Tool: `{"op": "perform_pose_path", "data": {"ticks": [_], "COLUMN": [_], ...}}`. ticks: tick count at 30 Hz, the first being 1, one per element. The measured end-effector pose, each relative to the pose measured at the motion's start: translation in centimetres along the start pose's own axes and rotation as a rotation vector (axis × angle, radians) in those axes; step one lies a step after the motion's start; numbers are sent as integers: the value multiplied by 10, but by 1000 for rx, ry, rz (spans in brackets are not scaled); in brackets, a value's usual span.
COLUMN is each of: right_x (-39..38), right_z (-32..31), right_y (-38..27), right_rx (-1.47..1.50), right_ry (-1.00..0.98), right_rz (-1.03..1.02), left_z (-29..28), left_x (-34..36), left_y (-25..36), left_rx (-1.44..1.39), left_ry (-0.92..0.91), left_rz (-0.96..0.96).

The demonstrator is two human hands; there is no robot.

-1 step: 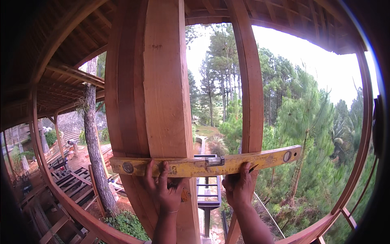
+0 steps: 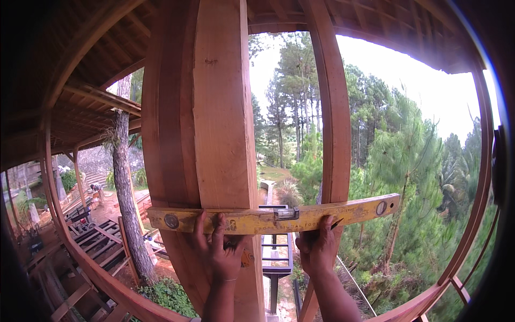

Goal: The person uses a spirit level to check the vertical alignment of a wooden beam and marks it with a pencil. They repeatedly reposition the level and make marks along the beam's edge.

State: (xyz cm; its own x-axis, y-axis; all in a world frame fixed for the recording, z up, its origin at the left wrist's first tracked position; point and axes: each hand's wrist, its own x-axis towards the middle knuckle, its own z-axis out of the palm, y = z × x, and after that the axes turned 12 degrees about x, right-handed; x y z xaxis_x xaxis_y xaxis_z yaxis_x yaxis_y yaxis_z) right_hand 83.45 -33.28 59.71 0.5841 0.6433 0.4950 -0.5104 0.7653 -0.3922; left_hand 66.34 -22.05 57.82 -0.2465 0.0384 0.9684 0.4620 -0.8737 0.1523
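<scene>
Wide wooden post (image 2: 225,118) fills the left-centre of the view; narrow wooden post (image 2: 333,118) stands upright to its right, with a gap between them.

Yellow spirit level (image 2: 354,213) runs crosswise in front of both, both ends overhanging. Looks up against the wide post; contact with the narrow one, can't tell. Right end sits a bit higher in view, but the lens bends lines, so no call on true level.

Handling, my read: rigid, no flex, probably metal, moderate weight. Long for its depth, so it would tip readily on a one-hand hold. Faces scuffed and worn, flat sides could slide under light fingertip pressure. Best hold: long edges, hands spread either side of the middle, as now.

Left hand (image 2: 220,249) is below the level, left of middle, in front of the wide post. Two fingers reach up flat onto the yellow face; rest bent low near the bottom edge. Whether it closes round the edge, can't tell.

Right hand (image 2: 319,244) is below the level, right of middle, by the narrow post. Thumb up on the face, fingers curled under the lower edge: closed pinch.

Clear vial (image 2: 286,214) sits between the hands, likely the fragile bit; keep fingers off. Bubble unreadable.

Dark pointed tip (image 2: 337,222) pokes out beside the right thumb; kind unclear.
</scene>
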Motion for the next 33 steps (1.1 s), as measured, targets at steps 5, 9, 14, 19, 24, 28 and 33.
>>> {"op": "perform_pose_path", "data": {"ticks": [5, 9, 14, 19, 24, 28, 33], "right_x": [-3, 0, 2, 1, 0, 0, 0], "right_z": [6, -2, -2, -2, 1, -1, 4], "right_y": [-3, 2, 3, 2, 1, 1, 2], "right_rx": [-11, 22, 47, 49, 25, 19, 35], "right_ry": [-8, -19, -15, -58, -19, -41, 24], "right_rz": [-26, -1, 0, -2, -20, -8, 5], "left_z": [-2, -1, 0, -1, -2, -2, -3], "left_x": [2, 0, 1, 0, 1, 1, 3], "left_y": [4, 1, 0, 0, 4, 3, 2], "left_rx": [32, 19, 17, 40, 45, 30, 48], "left_ry": [-2, 11, 20, 21, 18, 10, 30], "left_rz": [11, 8, 17, 28, 35, 21, 29]}}
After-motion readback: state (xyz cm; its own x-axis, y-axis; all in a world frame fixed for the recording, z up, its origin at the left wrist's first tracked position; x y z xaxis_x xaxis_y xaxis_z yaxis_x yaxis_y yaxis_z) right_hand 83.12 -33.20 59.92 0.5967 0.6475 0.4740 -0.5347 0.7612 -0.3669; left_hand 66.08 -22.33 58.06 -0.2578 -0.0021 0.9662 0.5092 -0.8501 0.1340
